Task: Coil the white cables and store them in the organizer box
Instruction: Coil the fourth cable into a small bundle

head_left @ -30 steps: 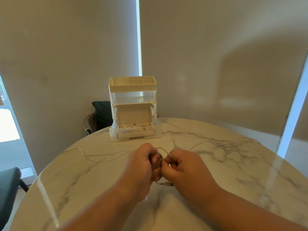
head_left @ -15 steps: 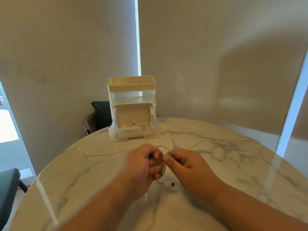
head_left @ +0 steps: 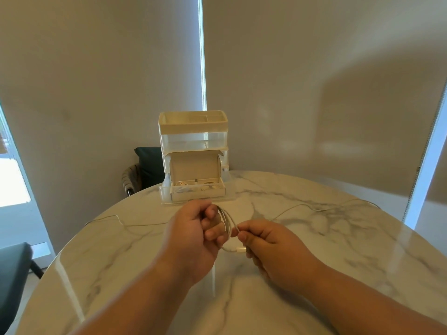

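Two hands: working close together just above the table, fingertips nearly meeting, both gripping the same cable.
Left hand: curling its fingers round a coil of white cable and holding the loops upright.
Right hand: pinching a strand at the near side of the coil between thumb and forefinger, the other fingers curling under.
Plug end: hanging from the coil beside the right hand's fingers.
Loose cable, right: lying on the table, running from behind the right hand toward the far right rim.
Loose cable, left: lying on the table, running from behind the left hand toward the left rim; whether both runs belong to one cable cannot be told.
Organizer box: standing at the far edge of the table beyond the hands, its bottom drawer sitting pulled out.
Cardboard box: sitting in that drawer with its lid standing open, holding pale coiled items.
Dark chair: standing behind the table, left of the organizer box.
Second dark seat: showing at the left edge of view.
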A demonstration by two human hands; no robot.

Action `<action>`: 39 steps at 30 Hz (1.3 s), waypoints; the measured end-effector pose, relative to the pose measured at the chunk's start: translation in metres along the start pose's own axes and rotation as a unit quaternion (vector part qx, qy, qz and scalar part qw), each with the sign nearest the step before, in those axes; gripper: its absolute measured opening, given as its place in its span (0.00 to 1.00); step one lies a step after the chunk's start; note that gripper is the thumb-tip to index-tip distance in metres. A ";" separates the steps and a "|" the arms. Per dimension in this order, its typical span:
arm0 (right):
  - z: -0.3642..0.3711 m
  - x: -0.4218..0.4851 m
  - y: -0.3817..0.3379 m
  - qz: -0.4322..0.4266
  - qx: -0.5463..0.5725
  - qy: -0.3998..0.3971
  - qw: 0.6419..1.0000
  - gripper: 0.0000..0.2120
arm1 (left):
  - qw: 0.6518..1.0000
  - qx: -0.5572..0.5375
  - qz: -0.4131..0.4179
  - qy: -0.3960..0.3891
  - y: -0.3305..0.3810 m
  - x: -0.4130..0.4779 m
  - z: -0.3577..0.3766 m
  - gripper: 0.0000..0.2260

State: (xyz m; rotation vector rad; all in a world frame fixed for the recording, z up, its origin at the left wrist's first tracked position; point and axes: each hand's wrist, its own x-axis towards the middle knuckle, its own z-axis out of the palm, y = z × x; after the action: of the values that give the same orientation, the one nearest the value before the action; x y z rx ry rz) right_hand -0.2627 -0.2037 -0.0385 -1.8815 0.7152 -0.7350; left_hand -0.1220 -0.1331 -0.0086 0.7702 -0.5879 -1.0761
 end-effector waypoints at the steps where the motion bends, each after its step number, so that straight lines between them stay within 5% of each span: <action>1: 0.001 0.000 0.000 0.002 -0.012 -0.012 1.000 0.10 | 1.000 -0.017 0.002 0.003 0.000 0.001 -0.001 0.16; 12: 0.003 -0.001 0.002 -0.007 -0.045 -0.101 0.994 0.17 | 0.994 -0.097 0.037 0.033 0.010 0.008 -0.010 0.08; 15: 0.005 -0.005 -0.003 0.026 0.066 -0.131 0.989 0.15 | 0.991 -0.123 0.044 0.036 0.012 0.008 -0.012 0.03; 20: 0.005 -0.005 -0.001 0.079 0.181 -0.144 0.970 0.12 | 0.984 -0.159 0.050 0.060 0.014 0.011 -0.014 0.09; 27: 0.008 -0.003 0.002 0.026 0.019 -0.125 0.992 0.12 | 0.978 -0.187 0.040 0.087 0.010 0.015 -0.012 0.08; 34: 0.010 -0.005 -0.005 0.023 0.016 -0.128 0.991 0.12 | 0.968 -0.221 0.024 0.120 0.016 0.015 -0.015 0.11; 39: 0.008 -0.004 -0.005 0.040 0.022 -0.083 0.996 0.11 | 0.977 -0.200 0.020 0.073 0.017 0.009 -0.016 0.11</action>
State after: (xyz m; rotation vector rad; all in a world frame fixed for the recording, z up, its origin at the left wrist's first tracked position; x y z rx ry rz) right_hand -0.2589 -0.1944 -0.0372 -1.8382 0.6584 -0.5330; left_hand -0.0974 -0.1332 -0.0045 0.4759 -0.2476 -1.0479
